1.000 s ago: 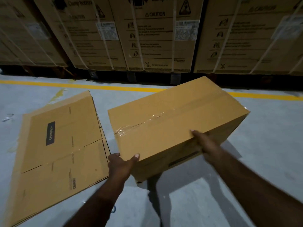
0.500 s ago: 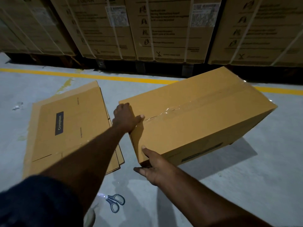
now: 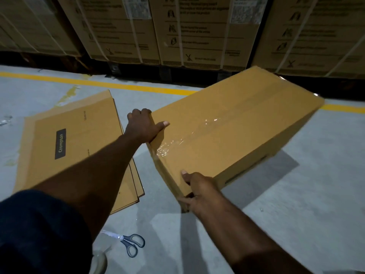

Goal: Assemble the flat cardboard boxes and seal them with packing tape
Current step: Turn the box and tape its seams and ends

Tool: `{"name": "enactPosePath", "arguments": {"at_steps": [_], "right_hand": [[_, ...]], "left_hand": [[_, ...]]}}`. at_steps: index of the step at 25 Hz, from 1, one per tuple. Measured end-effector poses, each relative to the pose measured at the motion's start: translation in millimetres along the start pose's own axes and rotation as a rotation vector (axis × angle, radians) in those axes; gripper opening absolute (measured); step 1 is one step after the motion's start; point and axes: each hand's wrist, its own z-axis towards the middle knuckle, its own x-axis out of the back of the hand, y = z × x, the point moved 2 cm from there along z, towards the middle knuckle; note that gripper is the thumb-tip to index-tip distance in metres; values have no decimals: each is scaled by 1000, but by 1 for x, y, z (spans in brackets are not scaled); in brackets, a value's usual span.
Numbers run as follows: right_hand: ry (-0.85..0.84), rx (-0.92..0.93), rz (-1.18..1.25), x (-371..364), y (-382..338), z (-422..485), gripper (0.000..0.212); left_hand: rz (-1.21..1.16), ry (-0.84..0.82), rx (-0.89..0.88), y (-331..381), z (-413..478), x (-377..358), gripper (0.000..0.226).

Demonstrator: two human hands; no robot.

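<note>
An assembled brown cardboard box (image 3: pixel 237 123) sits tilted over the floor, its top seam covered by clear packing tape (image 3: pixel 177 143). My left hand (image 3: pixel 144 125) grips the box's far left corner, fingers curled over the edge and thumb lying on top. My right hand (image 3: pixel 199 190) grips the near corner, thumb on the top face and fingers round the short end. A stack of flat cardboard boxes (image 3: pixel 75 143) with a dark "Crompton" label lies on the floor to the left.
Grey-handled scissors (image 3: pixel 131 244) lie on the grey concrete floor (image 3: pixel 296 194) near my feet. A yellow floor line (image 3: pixel 118 85) runs across the back. Behind it stands a row of large strapped cartons (image 3: pixel 197 30) on pallets.
My left hand moved from the box's near edge up to its far left corner. My right hand shifted from the long side to the near corner. The box swung right and away.
</note>
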Motion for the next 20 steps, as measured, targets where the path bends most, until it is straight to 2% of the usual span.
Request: {"name": "enactPosePath", "arguments": {"at_steps": [3,6,11,14,16,18,20], "right_hand": [[176,313,-108,31,-28,1,73],[204,525,-263,60,-65,-4,66],[169,644,-547,95,-66,-3,59],[178,677,-623,95,-61,-2,58],[238,667,-689,89,-64,-6,56],[374,711,-835,80,-65,-14,65],[442,912,-988,64,-55,-27,68]], "left_hand": [[-99,59,89,5,-34,8,88],[-173,103,153,8,-78,11,83],[-393,97,340,-7,-161,-23,79],[-476,103,365,-18,-163,-29,77],[-516,90,325,-23,-159,-27,74],[-569,71,289,-30,-160,-29,69],[-685,53,307,-44,-169,-35,67]]}}
